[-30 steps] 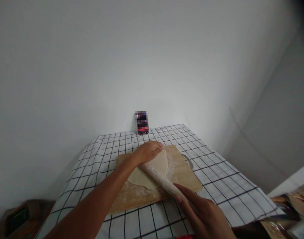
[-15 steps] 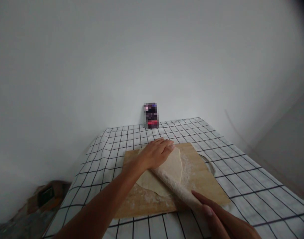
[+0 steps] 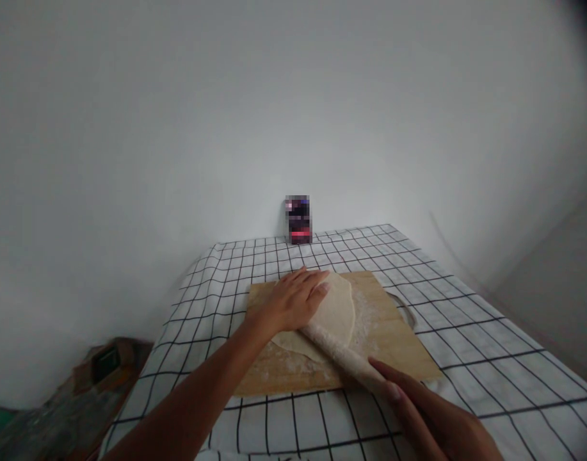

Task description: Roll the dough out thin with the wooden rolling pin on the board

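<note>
A flour-dusted rolling pin [image 3: 344,355] lies slantwise across a thin, flattened sheet of dough [image 3: 338,310]. My left hand [image 3: 297,299] rests palm down over the pin's far end, its fingers stretched out and slightly apart; that end is hidden beneath it. At the near end, my right hand [image 3: 432,410] is closed around the pin, with thumb and index finger along its sides. Under the dough is a wooden board [image 3: 394,326], streaked with loose flour. The left hand and forearm cover part of the dough's left side.
A white tablecloth [image 3: 470,339] with black grid lines covers the table. A pixelated dark upright object [image 3: 299,221] stands at the back against the white wall [image 3: 293,115]. A round rim [image 3: 406,312] shows beside the board's right edge. A brown box [image 3: 105,362] sits low at left.
The camera view has shifted slightly. Relative to the board, my left hand and the rolling pin have moved a little to the left and closer to me over the dough.
</note>
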`<state>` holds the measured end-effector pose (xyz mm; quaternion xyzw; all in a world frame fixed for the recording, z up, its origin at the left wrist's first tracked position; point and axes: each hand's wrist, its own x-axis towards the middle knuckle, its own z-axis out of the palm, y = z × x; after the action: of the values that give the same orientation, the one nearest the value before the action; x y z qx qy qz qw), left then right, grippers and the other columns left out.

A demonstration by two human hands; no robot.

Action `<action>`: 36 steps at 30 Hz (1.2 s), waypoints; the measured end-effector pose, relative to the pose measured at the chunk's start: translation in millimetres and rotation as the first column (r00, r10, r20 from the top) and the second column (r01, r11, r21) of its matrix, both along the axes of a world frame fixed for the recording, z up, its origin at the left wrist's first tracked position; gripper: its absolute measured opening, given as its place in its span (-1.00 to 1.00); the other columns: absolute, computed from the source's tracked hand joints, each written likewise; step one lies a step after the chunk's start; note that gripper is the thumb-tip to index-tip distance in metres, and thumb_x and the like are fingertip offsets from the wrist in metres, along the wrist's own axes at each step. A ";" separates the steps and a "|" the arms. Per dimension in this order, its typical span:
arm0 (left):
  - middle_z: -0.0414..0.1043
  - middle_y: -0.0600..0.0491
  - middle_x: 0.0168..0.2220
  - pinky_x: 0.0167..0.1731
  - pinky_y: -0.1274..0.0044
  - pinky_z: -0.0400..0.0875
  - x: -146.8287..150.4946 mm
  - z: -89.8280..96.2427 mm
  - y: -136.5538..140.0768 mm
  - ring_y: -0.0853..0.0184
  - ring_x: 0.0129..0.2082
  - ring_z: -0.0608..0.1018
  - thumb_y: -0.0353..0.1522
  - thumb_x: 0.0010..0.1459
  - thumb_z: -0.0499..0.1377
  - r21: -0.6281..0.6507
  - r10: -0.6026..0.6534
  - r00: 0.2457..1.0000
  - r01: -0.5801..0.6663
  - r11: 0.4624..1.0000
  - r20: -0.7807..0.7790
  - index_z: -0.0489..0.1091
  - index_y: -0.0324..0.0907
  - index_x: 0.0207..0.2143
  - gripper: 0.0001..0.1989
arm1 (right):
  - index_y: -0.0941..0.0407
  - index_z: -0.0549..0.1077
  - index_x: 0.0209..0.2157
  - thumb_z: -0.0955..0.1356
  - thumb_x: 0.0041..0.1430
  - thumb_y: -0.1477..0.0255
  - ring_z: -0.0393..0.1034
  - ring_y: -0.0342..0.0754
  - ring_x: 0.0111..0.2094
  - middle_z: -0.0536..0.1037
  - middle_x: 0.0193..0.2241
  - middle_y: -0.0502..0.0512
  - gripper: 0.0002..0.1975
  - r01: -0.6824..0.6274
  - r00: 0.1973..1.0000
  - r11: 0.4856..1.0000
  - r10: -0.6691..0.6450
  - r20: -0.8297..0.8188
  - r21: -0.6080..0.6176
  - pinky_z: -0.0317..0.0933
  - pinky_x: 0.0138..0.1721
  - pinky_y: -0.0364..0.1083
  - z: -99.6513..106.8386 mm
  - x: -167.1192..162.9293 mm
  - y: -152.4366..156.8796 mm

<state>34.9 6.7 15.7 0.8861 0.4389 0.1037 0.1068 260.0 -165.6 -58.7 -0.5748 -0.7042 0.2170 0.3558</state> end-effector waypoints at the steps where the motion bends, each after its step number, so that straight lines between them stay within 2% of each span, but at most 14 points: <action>1: 0.19 0.10 0.38 0.41 0.32 -0.06 -2.0 -0.2 -2.8 0.28 0.42 0.14 -0.13 0.45 -0.26 0.007 0.004 1.000 -0.004 1.000 -0.001 0.15 -0.08 0.35 -0.45 | -0.08 0.52 0.13 0.27 0.36 0.12 0.56 0.04 -0.02 0.61 0.01 0.00 -0.58 0.001 1.000 1.000 -0.001 0.005 -0.011 0.48 -0.09 -0.16 0.4 -1.8 -1.1; 5: 0.14 0.07 0.41 0.42 0.33 -0.10 -13.1 -4.5 -15.5 0.28 0.43 0.09 -0.13 0.45 -0.26 0.026 0.036 0.999 -0.036 0.999 0.003 0.11 -0.12 0.38 -0.43 | -0.09 0.51 0.15 0.28 0.35 0.10 0.57 0.05 -0.03 0.61 0.02 0.02 -0.57 -0.006 1.000 1.000 0.006 0.023 -0.014 0.48 -0.05 -0.12 4.0 -10.9 -7.1; 11: 0.01 0.09 0.45 0.44 0.26 -0.15 -32.2 -11.1 -36.7 0.27 0.47 -0.07 -0.16 0.45 -0.26 0.065 0.097 0.993 -0.101 0.993 0.067 -0.03 -0.13 0.43 -0.41 | -0.09 0.54 0.12 0.32 0.28 0.06 0.63 0.08 -0.22 0.67 -0.08 0.09 -0.54 0.035 0.998 0.997 -0.038 0.043 0.076 0.54 -0.19 -0.05 1.5 -19.7 -13.2; 14: 0.03 0.10 0.44 0.44 0.25 -0.15 -35.4 -12.0 -41.7 0.27 0.47 -0.08 -0.16 0.45 -0.27 0.079 0.120 0.989 -0.126 0.989 0.086 -0.01 -0.13 0.42 -0.41 | -0.09 0.54 0.12 0.31 0.28 0.08 0.62 0.09 -0.25 0.68 -0.13 0.11 -0.55 0.067 0.997 0.991 -0.071 0.031 0.114 0.53 -0.21 -0.04 -2.4 -24.4 -15.2; 17: 0.09 0.09 0.42 0.44 0.26 -0.14 -33.4 -12.3 -40.3 0.27 0.47 -0.05 -0.15 0.44 -0.27 0.078 0.122 0.990 -0.128 0.989 0.073 0.06 -0.14 0.40 -0.41 | -0.07 0.54 0.12 0.30 0.30 0.09 0.61 0.08 -0.25 0.69 -0.17 0.12 -0.55 0.074 0.997 0.992 -0.076 0.012 0.099 0.50 -0.20 -0.04 -0.9 -28.5 -16.8; 21: 0.12 0.12 0.41 0.43 0.25 -0.13 -25.0 -12.3 -28.7 0.25 0.46 0.01 -0.14 0.44 -0.27 0.070 0.117 0.993 -0.118 0.991 0.024 0.12 -0.09 0.38 -0.42 | -0.05 0.57 0.06 0.25 0.32 0.03 0.58 0.06 -0.30 0.69 -0.17 0.14 -0.52 0.104 0.994 0.994 -0.102 -0.047 0.039 0.47 -0.26 -0.06 9.0 -31.2 -18.3; 25: 0.11 0.11 0.42 0.42 0.20 -0.12 -6.9 -11.0 -3.6 0.21 0.45 0.03 -0.10 0.43 -0.29 0.021 0.108 0.993 -0.107 0.994 -0.045 0.14 -0.05 0.37 -0.41 | -0.05 0.57 0.04 0.18 0.38 0.04 0.59 0.03 -0.28 0.69 -0.24 0.09 -0.52 0.084 0.987 0.996 -0.086 -0.134 -0.019 0.43 -0.28 -0.11 18.2 -28.0 -15.3; 29: 0.24 0.05 0.36 0.41 0.35 -0.12 21.2 -7.5 27.0 0.34 0.40 0.18 -0.14 0.44 -0.34 -0.018 -0.005 1.000 0.004 1.000 -0.028 0.22 -0.11 0.30 -0.40 | -0.01 0.59 -0.03 0.14 0.37 -0.02 0.58 0.04 -0.32 0.67 -0.35 0.09 -0.45 0.167 0.964 0.983 -0.178 -0.198 -0.071 0.40 -0.36 -0.12 24.0 -21.1 -7.4; 32: 0.38 0.01 0.27 0.36 0.45 0.02 39.3 -4.3 43.3 0.35 0.31 0.33 -0.13 0.43 -0.32 -0.041 -0.057 0.998 0.058 0.997 0.041 0.35 -0.14 0.19 -0.40 | 0.03 0.59 -0.03 0.12 0.36 -0.04 0.53 0.03 -0.38 0.63 -0.41 0.08 -0.41 0.196 0.947 0.974 -0.217 -0.239 -0.110 0.34 -0.42 -0.12 26.2 -16.0 -1.2; 36: 0.48 -0.05 0.17 0.23 0.41 0.24 54.8 -1.7 54.7 0.26 0.19 0.46 -0.10 0.43 -0.33 -0.045 -0.062 0.995 0.066 0.997 0.074 0.45 -0.16 0.05 -0.37 | 0.10 0.57 0.00 0.12 0.36 -0.04 0.43 -0.01 -0.50 0.54 -0.54 0.04 -0.37 0.178 0.926 0.971 -0.221 -0.306 -0.162 0.25 -0.49 -0.12 28.3 -10.8 4.9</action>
<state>89.7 61.4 14.0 0.8926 0.4084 0.1220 0.1470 249.3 -160.7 -30.4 -0.6225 -0.5587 0.3164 0.4474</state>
